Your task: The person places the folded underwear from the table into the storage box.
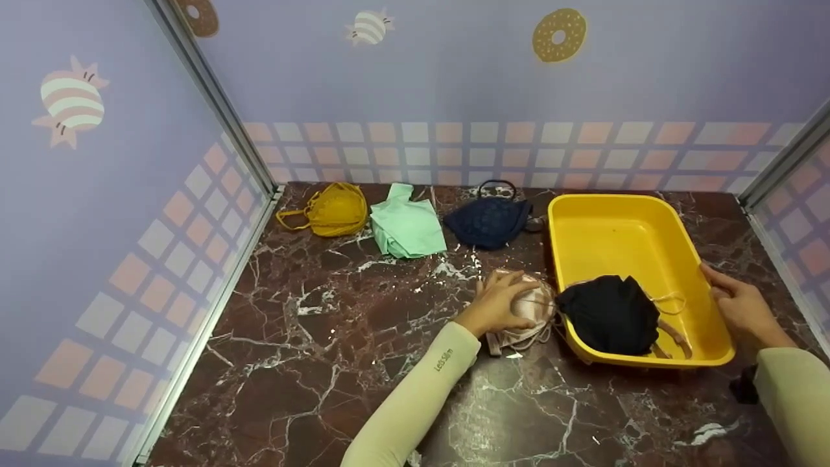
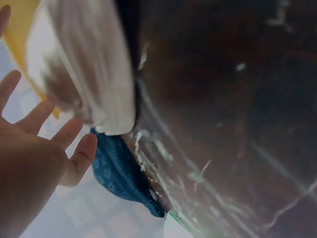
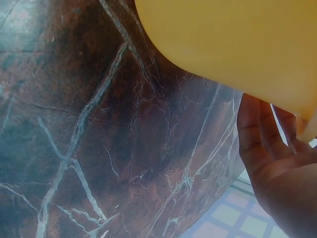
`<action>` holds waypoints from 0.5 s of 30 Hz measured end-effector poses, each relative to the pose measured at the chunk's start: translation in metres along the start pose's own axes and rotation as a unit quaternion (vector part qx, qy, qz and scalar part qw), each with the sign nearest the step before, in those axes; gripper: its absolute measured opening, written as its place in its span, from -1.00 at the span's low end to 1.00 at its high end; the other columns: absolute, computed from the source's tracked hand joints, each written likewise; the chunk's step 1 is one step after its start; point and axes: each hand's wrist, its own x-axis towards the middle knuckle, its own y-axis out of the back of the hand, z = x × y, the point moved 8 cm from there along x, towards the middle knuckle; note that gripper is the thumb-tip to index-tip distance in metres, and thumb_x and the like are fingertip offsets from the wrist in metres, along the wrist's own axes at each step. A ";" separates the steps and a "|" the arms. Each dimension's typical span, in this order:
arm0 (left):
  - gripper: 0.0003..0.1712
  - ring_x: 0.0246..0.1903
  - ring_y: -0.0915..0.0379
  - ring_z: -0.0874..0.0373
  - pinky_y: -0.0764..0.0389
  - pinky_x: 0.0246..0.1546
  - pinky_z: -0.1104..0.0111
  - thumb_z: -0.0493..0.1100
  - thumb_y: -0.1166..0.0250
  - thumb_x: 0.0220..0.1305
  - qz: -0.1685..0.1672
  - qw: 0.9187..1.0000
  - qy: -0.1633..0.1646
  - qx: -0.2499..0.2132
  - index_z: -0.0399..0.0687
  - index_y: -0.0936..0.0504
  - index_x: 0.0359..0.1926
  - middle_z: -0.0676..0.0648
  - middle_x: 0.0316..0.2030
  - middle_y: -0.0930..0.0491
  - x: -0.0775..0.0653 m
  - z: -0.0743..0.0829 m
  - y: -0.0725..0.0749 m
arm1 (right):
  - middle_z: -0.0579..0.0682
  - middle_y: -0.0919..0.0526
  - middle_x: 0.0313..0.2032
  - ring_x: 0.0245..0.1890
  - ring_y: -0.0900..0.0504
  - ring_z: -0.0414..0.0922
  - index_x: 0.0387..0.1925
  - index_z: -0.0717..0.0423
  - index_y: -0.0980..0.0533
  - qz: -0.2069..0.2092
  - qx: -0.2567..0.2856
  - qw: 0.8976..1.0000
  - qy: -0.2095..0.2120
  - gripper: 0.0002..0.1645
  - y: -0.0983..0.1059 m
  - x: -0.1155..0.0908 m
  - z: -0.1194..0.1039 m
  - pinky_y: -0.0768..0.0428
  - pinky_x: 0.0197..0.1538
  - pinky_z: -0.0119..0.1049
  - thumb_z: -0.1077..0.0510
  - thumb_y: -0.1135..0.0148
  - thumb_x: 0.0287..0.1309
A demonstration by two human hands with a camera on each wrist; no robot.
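My left hand (image 1: pixel 498 306) rests on a beige satin bra (image 1: pixel 533 305) with thin straps, its fingers spread over the cup. In the left wrist view the fingers are loosely extended beside the beige bra (image 2: pixel 89 64). That bra lies against the left side of a yellow plastic basin (image 1: pixel 622 207). My right hand (image 1: pixel 742 308) grips the basin's right rim; the right wrist view shows its fingers (image 3: pixel 252 119) at the basin's edge. A black bra (image 1: pixel 609 316) hangs partly over the basin's front left edge, with a beige strap (image 1: pixel 677 337) beside it inside.
Along the back wall lie a mustard bra (image 1: pixel 337 211), a folded mint-green garment (image 1: pixel 408 224) and a navy bra (image 1: pixel 491 222). The dark marbled tabletop (image 1: pixel 272 376) meets patterned walls at the back, left and right.
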 end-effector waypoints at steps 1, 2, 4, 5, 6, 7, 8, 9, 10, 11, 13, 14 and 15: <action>-0.13 0.35 0.07 -0.13 0.09 0.23 -0.18 0.19 -0.46 -0.09 -0.006 1.000 0.003 0.001 0.45 -0.35 0.30 0.03 0.38 -0.15 0.000 0.000 -0.004 | 0.25 0.15 0.41 0.31 0.04 0.35 0.44 -0.10 0.11 -0.001 0.003 1.000 -0.003 -0.39 0.000 -0.001 0.000 -0.13 0.19 0.25 -0.03 0.36 0.44; -0.14 0.36 0.10 -0.16 0.11 0.24 -0.19 0.19 -0.46 -0.09 -0.011 1.000 0.004 0.000 0.47 -0.35 0.30 0.05 0.38 -0.14 0.000 0.000 -0.007 | 0.23 0.16 0.41 0.31 0.04 0.34 0.44 -0.11 0.12 -0.004 0.010 1.000 -0.006 -0.40 -0.001 -0.001 0.000 -0.13 0.19 0.24 -0.03 0.36 0.44; -0.16 0.37 0.14 -0.19 0.14 0.24 -0.19 0.16 -0.47 -0.08 -0.016 1.000 0.005 -0.005 0.47 -0.37 0.29 0.06 0.39 -0.12 0.000 -0.001 -0.012 | 0.20 0.19 0.42 0.31 0.04 0.33 0.44 -0.13 0.13 -0.008 0.018 1.000 -0.009 -0.40 -0.001 -0.002 0.000 -0.13 0.19 0.24 -0.03 0.37 0.45; -0.17 0.36 0.12 -0.17 0.13 0.24 -0.18 0.14 -0.48 -0.08 -0.016 1.000 0.005 -0.004 0.47 -0.38 0.28 0.07 0.39 -0.12 0.001 -0.001 -0.013 | 0.18 0.19 0.42 0.32 0.04 0.32 0.44 -0.14 0.13 -0.008 0.022 1.000 -0.009 -0.40 -0.001 -0.003 -0.001 -0.13 0.19 0.23 -0.03 0.37 0.45; -0.18 0.36 0.09 -0.12 0.11 0.25 -0.15 0.12 -0.48 -0.08 -0.013 1.000 0.004 0.000 0.47 -0.39 0.27 0.06 0.39 -0.12 0.002 0.000 -0.015 | 0.15 0.20 0.42 0.32 0.04 0.30 0.44 -0.17 0.13 -0.007 0.025 1.000 -0.011 -0.41 -0.001 -0.003 -0.001 -0.13 0.20 0.21 -0.03 0.38 0.45; -0.18 0.34 0.06 -0.08 0.08 0.25 -0.13 0.10 -0.49 -0.08 -0.010 1.000 0.002 0.005 0.47 -0.40 0.27 0.06 0.38 -0.13 0.002 -0.001 -0.016 | 0.13 0.20 0.43 0.33 0.03 0.28 0.44 -0.20 0.13 -0.007 0.028 0.999 -0.013 -0.41 -0.002 -0.003 -0.001 -0.13 0.21 0.20 -0.03 0.38 0.45; -0.18 0.34 0.05 -0.05 0.06 0.25 -0.11 0.08 -0.49 -0.09 -0.006 1.000 0.001 0.011 0.47 -0.41 0.26 0.05 0.38 -0.12 0.003 -0.001 -0.016 | 0.13 0.20 0.43 0.33 0.03 0.28 0.44 -0.19 0.13 -0.006 0.027 1.000 -0.010 -0.41 -0.001 -0.003 -0.001 -0.13 0.21 0.20 -0.03 0.38 0.45; -0.17 0.32 0.03 -0.02 0.03 0.24 -0.07 0.08 -0.50 -0.10 -0.002 1.000 0.000 0.018 0.47 -0.40 0.26 0.03 0.38 -0.13 0.003 -0.001 -0.017 | 0.11 0.19 0.43 0.33 0.04 0.27 0.44 -0.19 0.13 -0.006 0.022 1.000 -0.009 -0.41 -0.001 -0.003 -0.001 -0.13 0.22 0.19 -0.03 0.38 0.45; -0.16 0.30 0.02 0.01 0.00 0.23 -0.04 0.08 -0.50 -0.11 0.003 1.000 -0.001 0.026 0.48 -0.40 0.27 0.02 0.38 -0.13 0.003 -0.001 -0.017 | 0.10 0.18 0.43 0.33 0.04 0.26 0.44 -0.18 0.12 -0.004 0.020 1.000 -0.007 -0.41 -0.001 -0.003 -0.002 -0.12 0.22 0.18 -0.02 0.38 0.45; -0.15 0.29 0.00 0.02 -0.02 0.21 -0.01 0.09 -0.50 -0.12 0.009 0.999 -0.003 0.036 0.47 -0.39 0.27 0.00 0.37 -0.14 0.004 -0.001 -0.017 | 0.09 0.17 0.43 0.34 0.05 0.25 0.44 -0.17 0.12 -0.003 0.016 1.000 -0.004 -0.41 -0.001 -0.003 -0.002 -0.11 0.23 0.17 -0.02 0.37 0.45; -0.12 0.29 0.01 -0.02 -0.02 0.21 -0.03 0.12 -0.50 -0.12 0.016 0.999 -0.002 0.047 0.46 -0.36 0.30 -0.04 0.37 -0.14 0.004 -0.002 -0.016 | 0.09 0.16 0.42 0.33 0.03 0.25 0.44 -0.15 0.11 -0.001 0.010 1.000 -0.002 -0.41 0.000 -0.003 -0.003 -0.14 0.23 0.15 -0.01 0.36 0.45; -0.10 0.30 0.02 -0.04 -0.02 0.21 -0.05 0.13 -0.50 -0.13 0.018 0.999 0.000 0.050 0.45 -0.35 0.31 -0.06 0.37 -0.14 0.004 -0.002 -0.016 | 0.10 0.15 0.42 0.33 0.02 0.25 0.44 -0.14 0.11 -0.001 0.006 1.000 -0.001 -0.41 0.000 -0.003 -0.003 -0.15 0.23 0.13 0.00 0.35 0.45; -0.09 0.31 0.03 -0.07 -0.01 0.22 -0.07 0.14 -0.50 -0.12 0.016 0.999 0.003 0.051 0.44 -0.33 0.32 -0.07 0.37 -0.13 0.004 -0.003 -0.016 | 0.10 0.15 0.42 0.33 0.01 0.25 0.44 -0.16 0.11 -0.003 0.006 1.000 -0.003 -0.41 0.000 -0.003 -0.002 -0.17 0.23 0.10 0.00 0.35 0.45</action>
